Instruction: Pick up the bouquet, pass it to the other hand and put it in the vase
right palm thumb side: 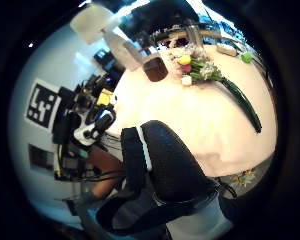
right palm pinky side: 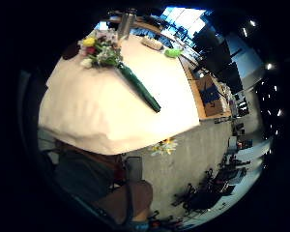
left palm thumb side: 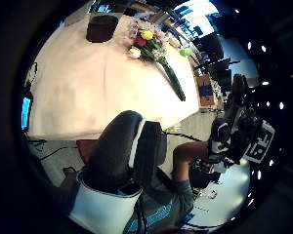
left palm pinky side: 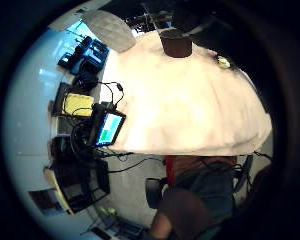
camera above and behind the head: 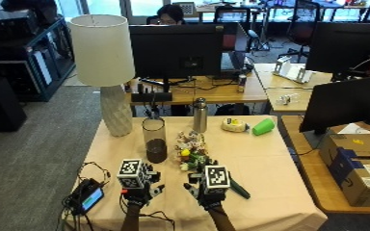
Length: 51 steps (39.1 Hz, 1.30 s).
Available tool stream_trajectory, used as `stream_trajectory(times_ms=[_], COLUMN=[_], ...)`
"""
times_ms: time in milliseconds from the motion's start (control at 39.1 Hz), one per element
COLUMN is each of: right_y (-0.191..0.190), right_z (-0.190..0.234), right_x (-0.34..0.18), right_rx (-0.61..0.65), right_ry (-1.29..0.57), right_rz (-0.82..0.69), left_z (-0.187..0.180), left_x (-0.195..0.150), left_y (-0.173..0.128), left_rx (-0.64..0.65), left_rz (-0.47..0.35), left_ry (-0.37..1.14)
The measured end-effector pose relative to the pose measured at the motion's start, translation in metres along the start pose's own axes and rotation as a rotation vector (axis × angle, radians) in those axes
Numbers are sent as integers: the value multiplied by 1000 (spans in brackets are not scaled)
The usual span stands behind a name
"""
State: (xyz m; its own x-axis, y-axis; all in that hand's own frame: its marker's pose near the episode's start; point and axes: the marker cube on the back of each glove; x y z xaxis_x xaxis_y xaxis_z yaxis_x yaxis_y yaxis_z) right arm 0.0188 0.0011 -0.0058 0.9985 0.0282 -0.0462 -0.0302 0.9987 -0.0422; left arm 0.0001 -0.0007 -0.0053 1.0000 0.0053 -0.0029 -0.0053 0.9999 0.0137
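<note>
Both hands hovered over the near part of the table, which was covered with a beige cloth, and we saw nothing held in either of them. Our left hand was near the middle of the table's front part, with its fingers spread and relaxed, and our right hand was just beside it, fingers also apart. The bouquet lay flat on the cloth just in front of the right hand; its flower heads, yellow, red and white, pointed toward the vase, and its green wrapped stems ran out toward the table's right front side. The vase was a tall clear glass with something dark in its bottom, and it stood upright just beside the flower heads. Behind it we saw a white lamp, a metal bottle and a green cup.
</note>
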Motion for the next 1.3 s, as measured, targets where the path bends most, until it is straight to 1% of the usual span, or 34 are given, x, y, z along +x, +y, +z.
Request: stream_trajectory(times_ms=[153,230,435,537,640,691,793,895,946,998,1049,1074,1151,1253,1305], right_y=[-14,-25,-60,-67,-73,-72,-59,-58,-56,-49,-45,-46,-55,-55,-59], right_z=[7,18,80,102,136,139,115,132,138,139,143,146,154,155,156], right_x=[44,69,134,155,176,175,149,154,147,140,141,144,152,149,151], right_rx=[-49,-91,-251,-311,-359,-359,-362,-371,-406,-478,-517,-504,-408,-420,-378], right_ry=[9,9,-6,-37,-72,-95,-214,-168,-259,-342,-316,-287,-217,-257,-233], right_rz=[81,124,228,276,308,296,204,243,194,161,196,217,258,230,247], left_z=[6,5,2,2,0,0,3,4,5,6,7,7,11,9,7], left_x=[-4,-3,1,1,-1,-2,-5,-4,-4,-5,-6,-7,-9,-9,-8], left_y=[-6,-5,2,-2,-3,-3,-5,-3,-3,-4,-5,-5,-8,-7,-5], left_rx=[-1,-6,-38,-20,-9,-6,4,-6,-10,-10,-11,-12,-17,-19,-22], left_rz=[5,8,11,16,14,12,15,16,17,18,17,16,13,11,9], left_ry=[11,17,23,27,34,37,41,45,46,44,41,42,46,43,44])
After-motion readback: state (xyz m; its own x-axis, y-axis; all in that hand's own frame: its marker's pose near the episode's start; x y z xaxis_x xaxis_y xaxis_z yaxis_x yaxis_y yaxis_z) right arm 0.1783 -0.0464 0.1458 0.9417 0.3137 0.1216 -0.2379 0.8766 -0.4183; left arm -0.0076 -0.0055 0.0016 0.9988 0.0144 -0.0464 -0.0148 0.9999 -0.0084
